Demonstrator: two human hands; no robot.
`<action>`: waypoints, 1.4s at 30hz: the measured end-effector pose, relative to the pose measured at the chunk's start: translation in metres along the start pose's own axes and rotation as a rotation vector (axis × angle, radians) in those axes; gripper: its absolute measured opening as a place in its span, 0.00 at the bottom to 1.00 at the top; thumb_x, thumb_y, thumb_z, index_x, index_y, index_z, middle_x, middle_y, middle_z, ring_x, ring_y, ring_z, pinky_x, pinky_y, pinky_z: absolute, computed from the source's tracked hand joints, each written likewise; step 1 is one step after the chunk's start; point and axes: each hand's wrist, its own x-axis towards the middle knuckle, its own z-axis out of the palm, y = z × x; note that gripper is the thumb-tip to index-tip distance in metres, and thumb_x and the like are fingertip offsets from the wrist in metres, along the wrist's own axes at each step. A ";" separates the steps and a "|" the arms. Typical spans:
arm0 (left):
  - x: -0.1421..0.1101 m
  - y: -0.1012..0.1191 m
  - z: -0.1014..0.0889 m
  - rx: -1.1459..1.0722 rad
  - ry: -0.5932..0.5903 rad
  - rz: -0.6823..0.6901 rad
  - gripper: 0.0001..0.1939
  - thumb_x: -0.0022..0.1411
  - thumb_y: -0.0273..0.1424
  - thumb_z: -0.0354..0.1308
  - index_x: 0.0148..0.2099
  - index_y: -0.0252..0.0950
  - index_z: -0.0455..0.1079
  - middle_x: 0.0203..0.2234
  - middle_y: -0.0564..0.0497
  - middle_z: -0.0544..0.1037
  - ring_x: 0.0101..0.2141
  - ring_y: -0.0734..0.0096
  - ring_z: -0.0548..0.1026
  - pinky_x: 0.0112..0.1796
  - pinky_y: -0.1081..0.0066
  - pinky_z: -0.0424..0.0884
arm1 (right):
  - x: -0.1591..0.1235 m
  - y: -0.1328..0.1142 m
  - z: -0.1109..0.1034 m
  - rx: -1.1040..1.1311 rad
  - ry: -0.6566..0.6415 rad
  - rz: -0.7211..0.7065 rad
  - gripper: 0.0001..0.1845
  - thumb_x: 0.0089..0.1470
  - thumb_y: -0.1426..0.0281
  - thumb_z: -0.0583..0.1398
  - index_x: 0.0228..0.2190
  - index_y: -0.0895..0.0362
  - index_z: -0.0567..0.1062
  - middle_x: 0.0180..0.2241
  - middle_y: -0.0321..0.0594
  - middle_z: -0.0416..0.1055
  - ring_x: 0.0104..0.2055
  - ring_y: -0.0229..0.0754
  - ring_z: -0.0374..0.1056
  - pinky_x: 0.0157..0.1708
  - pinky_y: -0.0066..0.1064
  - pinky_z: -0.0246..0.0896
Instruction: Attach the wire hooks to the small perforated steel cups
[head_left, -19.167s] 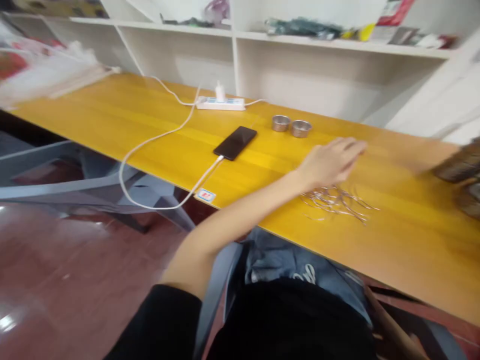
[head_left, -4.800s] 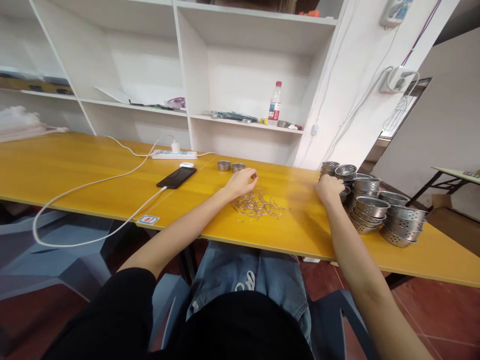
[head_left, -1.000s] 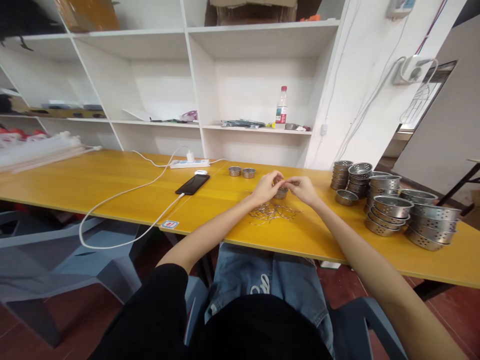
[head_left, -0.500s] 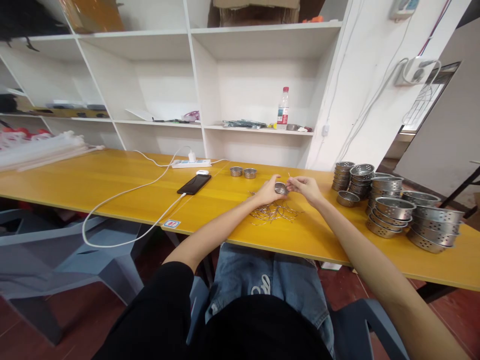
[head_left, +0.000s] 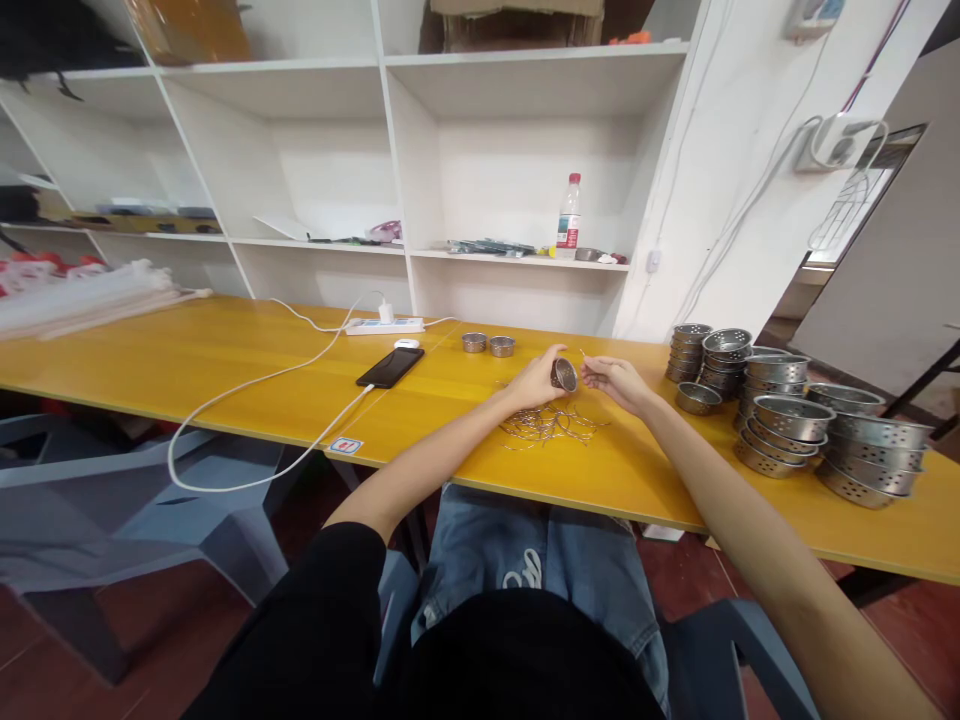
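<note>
My left hand (head_left: 538, 380) is closed around a small perforated metal cup (head_left: 565, 375), which is tilted with its round face turned toward my right hand. Just to the right, my right hand (head_left: 613, 380) pinches a thin wire (head_left: 583, 353) whose tip sticks up above the fingers. The hand and the cup are slightly apart. Below both hands, a loose tangle of thin metal wires (head_left: 551, 425) lies on the yellow table (head_left: 442, 420). Two similar small cups (head_left: 502, 346) stand upright behind my left hand.
Stacks of perforated metal cups (head_left: 787, 420) in several sizes stand at the right. A black phone (head_left: 391, 367) with a white charging cable lies left of my hands, near a power strip (head_left: 385, 326). White shelves (head_left: 517, 258) rise behind the table, holding a bottle (head_left: 568, 218).
The cup in my left hand has tilted to turn its round face toward the right. My right hand has moved slightly right and down, away from the cup, still pinching the wire.
</note>
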 end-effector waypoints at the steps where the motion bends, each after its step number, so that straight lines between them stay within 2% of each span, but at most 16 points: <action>1: 0.000 0.000 0.000 0.002 -0.004 0.007 0.46 0.55 0.29 0.72 0.71 0.36 0.57 0.53 0.42 0.81 0.52 0.54 0.80 0.58 0.55 0.73 | 0.000 0.001 -0.001 -0.003 -0.008 0.010 0.15 0.51 0.62 0.77 0.28 0.59 0.82 0.31 0.44 0.79 0.32 0.39 0.73 0.37 0.29 0.72; 6: 0.000 0.003 -0.002 0.017 -0.029 0.030 0.44 0.56 0.29 0.71 0.71 0.36 0.57 0.53 0.43 0.82 0.54 0.52 0.80 0.59 0.54 0.73 | 0.002 0.007 -0.002 -0.043 -0.051 0.021 0.13 0.55 0.63 0.75 0.28 0.59 0.82 0.31 0.44 0.79 0.32 0.39 0.73 0.38 0.30 0.74; 20: 0.000 0.003 -0.004 0.051 -0.029 0.025 0.39 0.55 0.33 0.72 0.66 0.37 0.60 0.53 0.42 0.81 0.53 0.51 0.80 0.56 0.55 0.74 | -0.001 0.008 0.002 -0.053 -0.071 0.006 0.19 0.48 0.57 0.78 0.27 0.59 0.82 0.30 0.43 0.79 0.30 0.37 0.71 0.35 0.29 0.72; 25: -0.001 0.007 -0.005 0.045 -0.051 0.031 0.39 0.56 0.31 0.70 0.66 0.38 0.59 0.49 0.44 0.82 0.48 0.54 0.81 0.53 0.57 0.75 | 0.001 0.007 0.001 -0.057 -0.048 0.014 0.20 0.46 0.57 0.79 0.27 0.59 0.82 0.28 0.41 0.78 0.29 0.37 0.69 0.32 0.28 0.69; 29: -0.001 0.010 -0.005 0.063 -0.057 0.042 0.34 0.56 0.30 0.70 0.62 0.39 0.62 0.49 0.46 0.81 0.47 0.56 0.80 0.52 0.58 0.76 | 0.001 0.009 0.003 -0.086 -0.028 0.004 0.22 0.45 0.53 0.78 0.27 0.58 0.81 0.27 0.41 0.77 0.28 0.37 0.68 0.28 0.28 0.66; 32: -0.001 0.011 -0.005 0.081 -0.052 0.057 0.33 0.54 0.30 0.72 0.59 0.38 0.64 0.52 0.44 0.80 0.50 0.54 0.80 0.54 0.57 0.75 | 0.002 0.012 0.006 -0.108 -0.027 -0.008 0.27 0.43 0.47 0.77 0.25 0.57 0.79 0.26 0.40 0.75 0.26 0.36 0.65 0.26 0.28 0.62; 37: 0.000 0.010 -0.003 0.091 -0.061 0.078 0.34 0.54 0.29 0.73 0.61 0.36 0.65 0.55 0.40 0.79 0.54 0.50 0.79 0.56 0.54 0.74 | 0.005 0.018 0.011 -0.131 0.009 0.008 0.35 0.40 0.38 0.75 0.21 0.56 0.75 0.21 0.37 0.68 0.22 0.34 0.61 0.21 0.29 0.54; 42: 0.001 0.009 -0.001 0.096 -0.061 0.082 0.36 0.53 0.27 0.73 0.62 0.36 0.64 0.57 0.38 0.79 0.56 0.47 0.78 0.58 0.52 0.73 | 0.005 0.019 0.013 -0.125 0.025 0.000 0.34 0.42 0.40 0.75 0.19 0.55 0.72 0.20 0.36 0.67 0.22 0.34 0.60 0.21 0.29 0.53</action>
